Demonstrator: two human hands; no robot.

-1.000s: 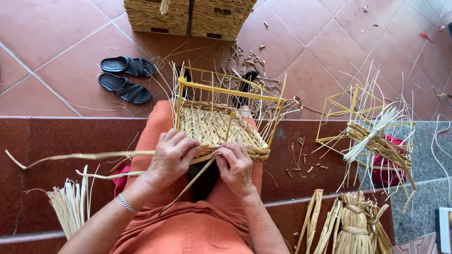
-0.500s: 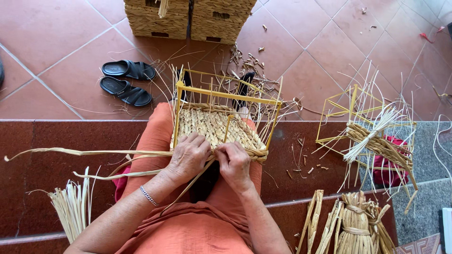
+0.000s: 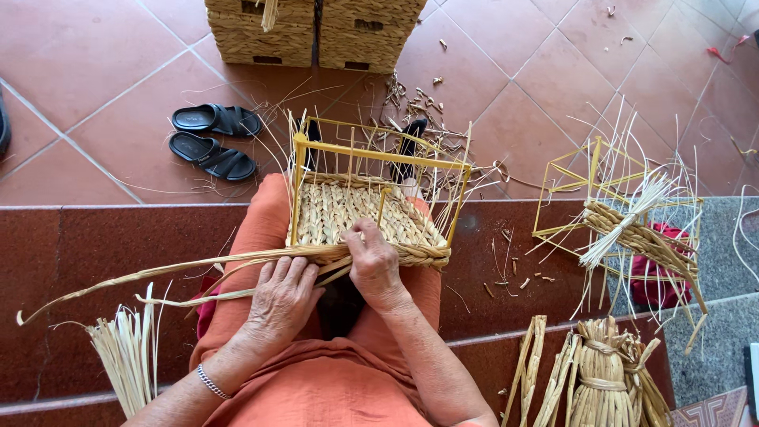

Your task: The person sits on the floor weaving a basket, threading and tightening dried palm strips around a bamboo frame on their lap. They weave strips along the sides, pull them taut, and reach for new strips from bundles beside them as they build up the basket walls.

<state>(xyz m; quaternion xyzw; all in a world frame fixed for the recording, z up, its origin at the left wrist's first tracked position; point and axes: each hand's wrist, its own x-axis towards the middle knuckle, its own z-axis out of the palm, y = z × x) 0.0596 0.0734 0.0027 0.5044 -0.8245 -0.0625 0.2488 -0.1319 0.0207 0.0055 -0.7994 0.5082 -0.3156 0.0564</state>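
- The half-woven basket [image 3: 360, 213] sat on the person's lap, its yellow wire frame [image 3: 379, 152] standing open above a plaited straw base, tipped slightly away from the body.
- The right hand [image 3: 373, 265] pressed on the near rim of the basket, fingers curled over the thick braided edge; it appeared to be pinching the braid in place, probably so the weave would not slacken.
- The left hand [image 3: 278, 296] lay just beside the right, lower on the lap, fingers closed loosely around the long straw strands [image 3: 158, 273] that ran out to its left. This grip seemed meant to keep the working strands taut and fed toward the rim.
- The free ends of those strands trailed well beyond the left hand, over the dark red step [image 3: 95, 237].
- A silver bracelet [image 3: 212, 382] showed on the left wrist.
- Left of and below the left hand: a bundle of cut straw [image 3: 122, 356] on the step.
- Right of the right hand, well apart: a second wire frame [image 3: 609, 205] with a started braid and loose stalks, lying partly on a red cloth [image 3: 656, 285].
- Below that: tied straw sheaves [image 3: 601, 372].
- Beyond the hands on the tiled floor: a pair of black sandals [image 3: 213, 138], scattered straw scraps [image 3: 419, 99], and two finished woven baskets [image 3: 316, 32].
- Upright stalks on the frame crowded the space just ahead of both hands.
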